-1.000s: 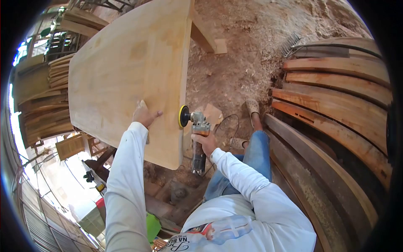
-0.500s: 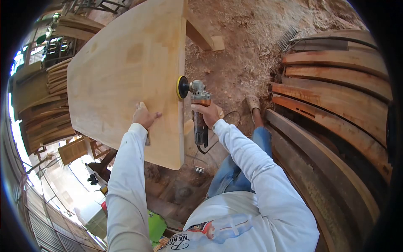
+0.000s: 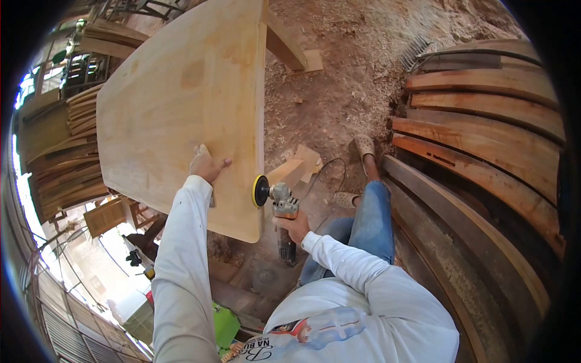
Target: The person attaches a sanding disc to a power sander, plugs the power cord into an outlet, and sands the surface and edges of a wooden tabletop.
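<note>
The wooden panel [image 3: 181,103] lies broad and pale in front of me, its long right-hand edge running away from my body above a floor [image 3: 339,91] thick with shavings. My left grip [image 3: 206,164] is spread open and pressed palm-down on the panel's face near that edge. It holds nothing and only steadies the board. My right grip [image 3: 293,227] is closed tight round the body of the sander [image 3: 283,212], with the yellow-rimmed disc [image 3: 260,190] set against the panel's edge close to the near corner.

By my reckoning, the step in hand is sanding this edge, and the work has reached its near end. The next move calls for keeping the disc square to the edge so it doesn't dig in or round off the corner. It also calls for light, even pressure, and for my left fingers to stay well back from the disc.

The cord [image 3: 330,166] loops over the floor beside an offcut block [image 3: 299,166] and my sandalled foot [image 3: 364,146], so it wants watching. Curved planks [image 3: 484,133] are stacked to my right.
</note>
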Demonstrator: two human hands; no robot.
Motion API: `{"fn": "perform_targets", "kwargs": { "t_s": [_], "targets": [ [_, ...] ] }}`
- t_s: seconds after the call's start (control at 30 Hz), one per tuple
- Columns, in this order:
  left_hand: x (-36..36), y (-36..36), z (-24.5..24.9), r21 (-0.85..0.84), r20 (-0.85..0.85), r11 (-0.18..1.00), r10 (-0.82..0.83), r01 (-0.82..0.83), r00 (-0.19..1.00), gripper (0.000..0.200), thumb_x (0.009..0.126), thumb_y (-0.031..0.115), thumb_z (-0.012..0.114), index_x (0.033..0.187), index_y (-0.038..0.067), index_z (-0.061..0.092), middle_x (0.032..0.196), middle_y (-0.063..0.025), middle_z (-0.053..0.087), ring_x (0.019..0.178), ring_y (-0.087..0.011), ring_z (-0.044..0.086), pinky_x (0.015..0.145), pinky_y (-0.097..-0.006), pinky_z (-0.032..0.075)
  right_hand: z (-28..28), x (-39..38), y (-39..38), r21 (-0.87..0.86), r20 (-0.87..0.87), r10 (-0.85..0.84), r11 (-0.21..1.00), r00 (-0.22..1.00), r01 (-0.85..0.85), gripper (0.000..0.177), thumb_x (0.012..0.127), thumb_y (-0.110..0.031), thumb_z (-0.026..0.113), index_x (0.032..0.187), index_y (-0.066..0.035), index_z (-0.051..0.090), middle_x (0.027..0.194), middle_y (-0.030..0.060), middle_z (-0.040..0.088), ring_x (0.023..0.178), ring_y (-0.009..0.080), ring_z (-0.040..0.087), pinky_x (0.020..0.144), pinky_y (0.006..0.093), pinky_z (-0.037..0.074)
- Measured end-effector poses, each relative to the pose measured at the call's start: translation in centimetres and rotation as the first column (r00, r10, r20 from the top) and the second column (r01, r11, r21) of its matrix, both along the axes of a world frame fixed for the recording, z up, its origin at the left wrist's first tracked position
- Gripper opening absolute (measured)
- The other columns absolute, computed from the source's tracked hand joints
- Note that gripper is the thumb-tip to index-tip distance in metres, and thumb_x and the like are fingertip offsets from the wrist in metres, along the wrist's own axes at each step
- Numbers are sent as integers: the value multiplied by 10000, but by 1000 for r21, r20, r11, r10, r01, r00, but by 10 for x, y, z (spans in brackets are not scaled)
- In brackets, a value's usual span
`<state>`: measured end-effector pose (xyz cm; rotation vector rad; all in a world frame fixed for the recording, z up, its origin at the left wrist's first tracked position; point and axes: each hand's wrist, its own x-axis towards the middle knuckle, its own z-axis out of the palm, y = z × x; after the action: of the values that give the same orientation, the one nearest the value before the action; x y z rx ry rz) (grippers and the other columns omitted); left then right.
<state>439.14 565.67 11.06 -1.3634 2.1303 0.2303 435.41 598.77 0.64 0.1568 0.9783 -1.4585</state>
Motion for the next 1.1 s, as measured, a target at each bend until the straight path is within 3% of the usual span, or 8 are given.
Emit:
{"fn": "perform_targets", "kwargs": {
  "t_s": [0.2,0.4,0.5,0.77,0.83,0.93,1.0,1.1],
  "targets": [
    [1,-1,-1,2,-7,999,37,-37,999,1142,798,552,826,1501,-167,285,1559,-392,336,1482,-447,360,1175,-439,391,-20,-38,-42,-61,-109,-37,998,993,30,252,823,-114,785,1050,-66,687,866,18,677,729,142,657,651,330,539],
    [0,0,-1,-7,-7,999,44,-44,999,1142,793,533,839,1497,-173,283,1554,-402,333,1489,-448,346,1173,-444,391,-12,-99,-84,-37,-60,28,999,998,-30,278,811,-102,793,1073,-79,701,890,-14,675,771,116,647,668,320,532],
    [6,1,-5,-40,-15,999,1,-1,1000,1124,795,539,834,1481,-176,302,1546,-397,352,1467,-459,376,1163,-447,402,-36,-60,-61,-78,-247,12,996,969,-32,298,799,-85,802,1080,-70,702,897,-14,681,778,118,648,677,321,537],
    [-2,0,1,0,-9,1000,16,-16,1000,1062,799,536,833,1443,-160,354,1531,-381,382,1428,-457,428,1136,-453,433,-21,6,6,-18,-231,73,997,970,-79,355,800,-85,810,1135,-67,695,966,10,704,836,122,671,722,332,559],
    [2,-2,-1,-15,-19,1000,-2,1,1000,1043,797,534,836,1430,-151,370,1526,-379,387,1406,-461,450,1123,-456,445,-10,-8,-1,-10,-195,70,997,978,-73,353,800,-93,811,1132,-58,695,973,18,708,833,127,674,724,331,560],
    [6,-3,-5,-46,-43,998,-40,38,998,1011,791,527,843,1407,-138,396,1492,-371,425,1350,-471,502,1093,-462,469,-12,-43,-30,-103,-298,-18,995,955,-13,319,804,-110,809,1095,-49,693,936,18,700,804,131,672,710,331,561],
    [2,0,-1,-28,-58,999,-19,17,998,994,786,520,849,1394,-132,409,1461,-363,458,1317,-474,527,1074,-467,483,-20,-66,-51,-82,-168,23,996,986,-37,297,811,-114,799,1082,-53,695,899,17,694,784,138,671,699,337,568],
    [10,-4,-9,-54,-86,997,-56,52,995,963,784,513,853,1366,-125,429,1423,-351,490,1280,-475,550,1048,-470,499,-47,-87,-81,-126,-172,27,991,985,-50,369,779,-127,828,1122,-74,703,933,14,715,799,133,672,727,324,562]
  ]
}}
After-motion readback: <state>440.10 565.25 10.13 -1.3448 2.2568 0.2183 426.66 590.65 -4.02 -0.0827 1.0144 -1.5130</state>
